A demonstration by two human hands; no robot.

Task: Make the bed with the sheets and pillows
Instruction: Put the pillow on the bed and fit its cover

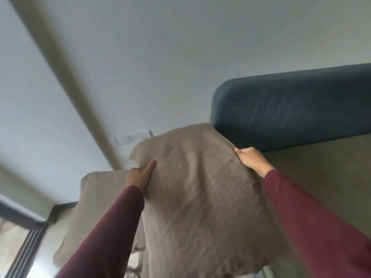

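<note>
Soft daylight came in from the window (18,237) at the lower left, where the glass glared pale. The room was evenly lit, rather dim and grey on the wall (180,47). My left sleeve (112,227) cast a faint shadow on the pillow (200,187). Everything was smeared with motion blur, and the wide lens bent and tilted lines toward the edges.
</note>
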